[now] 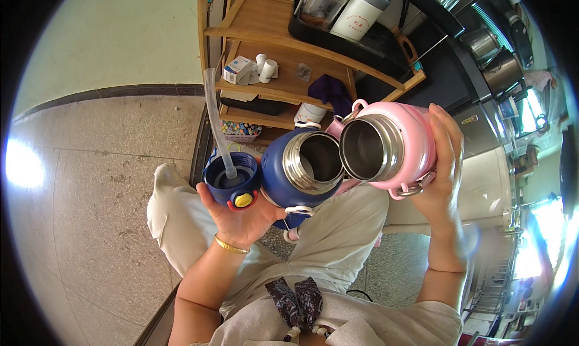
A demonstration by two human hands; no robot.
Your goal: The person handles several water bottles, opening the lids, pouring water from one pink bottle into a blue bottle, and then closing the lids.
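My left hand point(244, 219) holds two things at once: a blue bottle lid point(231, 176) with a clear straw point(212, 106) standing up from its underside, and a blue vacuum bottle point(276, 165). The bottle's steel mouth is uncovered and tilted towards me. In my right hand point(443, 165) is a pink vacuum bottle point(418, 142), gripped around its far side and base, its steel mouth also uncovered. The two bottle mouths touch or nearly touch at their rims. A pink strap hangs between the bottles, partly hidden.
Ahead stands a wooden shelf rack point(271, 34) with a black tray point(375, 52), a white canister point(359, 16), small white bottles point(268, 70), a medicine box point(237, 69) and a purple cloth point(330, 93). A basket of colourful pens point(242, 130) sits low down. Pots point(502, 72) are at right.
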